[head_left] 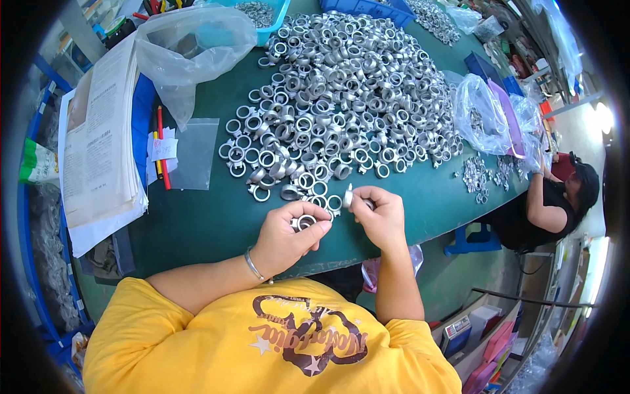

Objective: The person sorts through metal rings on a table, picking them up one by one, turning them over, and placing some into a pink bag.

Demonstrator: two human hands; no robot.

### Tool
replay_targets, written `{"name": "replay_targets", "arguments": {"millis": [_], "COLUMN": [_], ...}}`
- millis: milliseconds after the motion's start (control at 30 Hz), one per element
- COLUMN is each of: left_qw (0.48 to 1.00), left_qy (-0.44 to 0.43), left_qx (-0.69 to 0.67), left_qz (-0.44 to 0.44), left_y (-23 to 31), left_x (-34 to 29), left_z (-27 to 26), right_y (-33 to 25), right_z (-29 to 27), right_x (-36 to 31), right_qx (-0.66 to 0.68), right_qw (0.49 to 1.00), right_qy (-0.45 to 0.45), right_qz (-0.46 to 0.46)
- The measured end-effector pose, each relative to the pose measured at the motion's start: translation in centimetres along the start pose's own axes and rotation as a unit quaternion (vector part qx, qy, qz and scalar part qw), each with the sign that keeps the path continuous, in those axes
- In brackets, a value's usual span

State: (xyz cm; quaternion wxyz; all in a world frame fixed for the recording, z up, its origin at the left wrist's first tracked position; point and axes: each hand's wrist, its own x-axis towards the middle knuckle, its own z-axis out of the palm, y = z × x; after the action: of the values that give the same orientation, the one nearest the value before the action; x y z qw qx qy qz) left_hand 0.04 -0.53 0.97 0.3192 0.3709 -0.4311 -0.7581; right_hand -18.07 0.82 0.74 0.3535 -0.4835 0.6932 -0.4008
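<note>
A large heap of silvery metal rings (pixel 354 85), each with a small tab, covers the green table (pixel 197 223). At the heap's near edge, my left hand (pixel 289 236) is closed around a metal ring (pixel 304 222), its opening facing up between thumb and fingers. My right hand (pixel 380 217) pinches another metal ring (pixel 348 196) between thumb and forefinger, seen nearly edge-on. A further ring seems tucked in the curled fingers of that hand, mostly hidden. Both hands are close together, with a few loose rings (pixel 319 189) just beyond them.
Left of the heap lie stacked papers (pixel 98 131), pens (pixel 159 148) and clear plastic bags (pixel 190 52). Blue bins (pixel 371 9) stand at the back. To the right are a bagged lot of parts (pixel 482 115), small loose parts (pixel 476 172) and a seated co-worker (pixel 551 203).
</note>
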Motion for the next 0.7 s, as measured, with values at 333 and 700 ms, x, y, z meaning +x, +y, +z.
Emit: {"name": "replay_targets", "arguments": {"millis": [333,700], "left_qw": [0.964,0.945], "left_qy": [-0.012,-0.027], "left_qx": [0.169,0.201], "left_qz": [0.205,0.255], "left_y": [-1.0,-1.2], "left_x": [0.5,0.6], "left_z": [-0.5,-0.5], "right_y": [0.0,0.6], "right_z": [0.5,0.0], "right_x": [-2.7,-3.3], "right_qx": [0.064,0.305], "right_qw": [0.981,0.934], "right_qy": [-0.019,-0.178], "right_qz": [-0.182,0.059]}}
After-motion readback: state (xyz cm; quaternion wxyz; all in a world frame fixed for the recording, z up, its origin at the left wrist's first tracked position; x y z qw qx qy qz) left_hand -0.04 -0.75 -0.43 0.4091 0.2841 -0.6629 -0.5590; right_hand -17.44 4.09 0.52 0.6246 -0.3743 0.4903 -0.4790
